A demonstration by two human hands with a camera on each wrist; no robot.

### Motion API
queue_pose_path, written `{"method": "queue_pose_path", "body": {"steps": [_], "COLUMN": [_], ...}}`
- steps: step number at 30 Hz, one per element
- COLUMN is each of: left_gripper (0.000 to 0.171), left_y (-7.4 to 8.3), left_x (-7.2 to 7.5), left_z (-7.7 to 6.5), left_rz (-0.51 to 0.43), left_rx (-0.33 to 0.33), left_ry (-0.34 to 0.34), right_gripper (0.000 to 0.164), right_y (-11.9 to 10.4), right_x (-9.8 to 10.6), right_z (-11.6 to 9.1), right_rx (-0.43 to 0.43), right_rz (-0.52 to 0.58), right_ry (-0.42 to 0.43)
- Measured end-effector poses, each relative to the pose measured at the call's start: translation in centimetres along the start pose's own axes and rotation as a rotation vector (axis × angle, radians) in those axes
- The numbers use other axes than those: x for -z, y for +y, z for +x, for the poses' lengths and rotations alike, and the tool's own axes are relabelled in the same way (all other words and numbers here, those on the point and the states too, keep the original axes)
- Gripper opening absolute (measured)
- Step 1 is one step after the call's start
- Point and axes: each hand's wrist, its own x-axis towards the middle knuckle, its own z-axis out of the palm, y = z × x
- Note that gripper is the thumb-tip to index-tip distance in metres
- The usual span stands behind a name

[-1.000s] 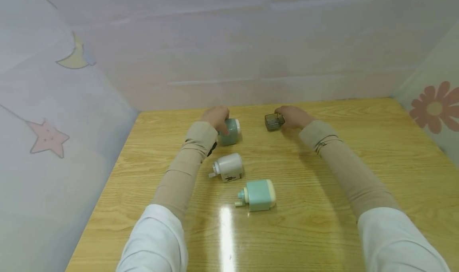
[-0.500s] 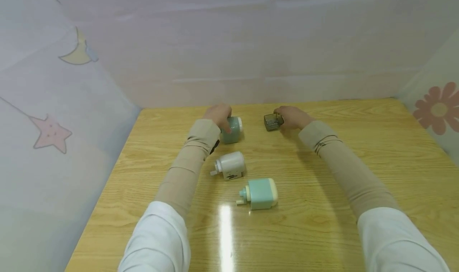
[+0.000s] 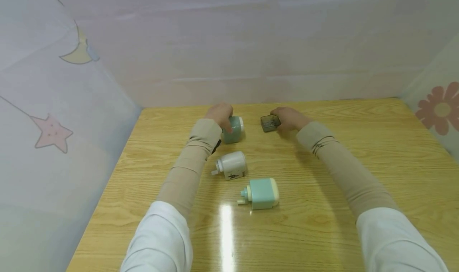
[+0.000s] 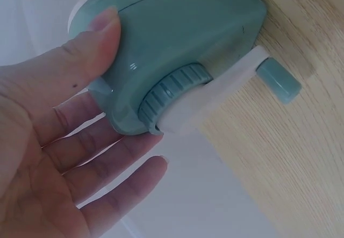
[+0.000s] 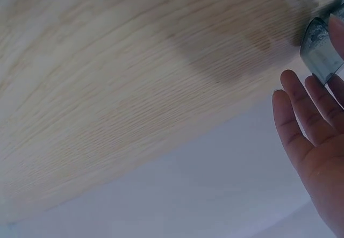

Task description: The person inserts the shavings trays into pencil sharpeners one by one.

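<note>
At the back of the table, my left hand (image 3: 220,115) grips a dark green pencil sharpener (image 3: 234,130) lying on its side. The left wrist view shows the thumb on top of the sharpener's body (image 4: 177,28), fingers beneath, and a white crank handle (image 4: 215,90) with a green knob. To the right, my right hand (image 3: 291,118) pinches a small smoky see-through shavings drawer (image 3: 269,125) with dark bits inside. In the right wrist view the drawer (image 5: 321,52) sits between thumb and fingers at the frame's edge. A gap separates drawer and green sharpener.
Nearer me lie a white pencil sharpener (image 3: 232,166) and a mint one (image 3: 262,194) with cream ends, both on their sides with cranks pointing left. The wooden table (image 3: 322,232) meets a pale cloth backdrop (image 3: 229,44) behind and at both sides.
My right hand has moved slightly left with the drawer, closer to the green sharpener. The left hand keeps its grip. The head view has shifted a little.
</note>
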Motion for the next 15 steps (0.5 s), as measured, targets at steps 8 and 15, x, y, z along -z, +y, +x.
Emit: {"method": "queue_pose_path", "body": {"steps": [8, 15], "left_gripper": [0.043, 0.046], "left_y": [0.36, 0.33], "left_x": [0.10, 0.08], "left_z": [-0.26, -0.08], "left_rz": [0.006, 0.005], "left_rx": [-0.005, -0.006], "left_ry": [0.007, 0.001], "right_gripper": [0.065, 0.064], "right_y": [-0.21, -0.30], "right_x": [-0.21, -0.37], "right_z": [-0.02, 0.07], "right_rx": [0.025, 0.031], "right_rz": [0.003, 0.001], "right_ry": [0.009, 0.009]}}
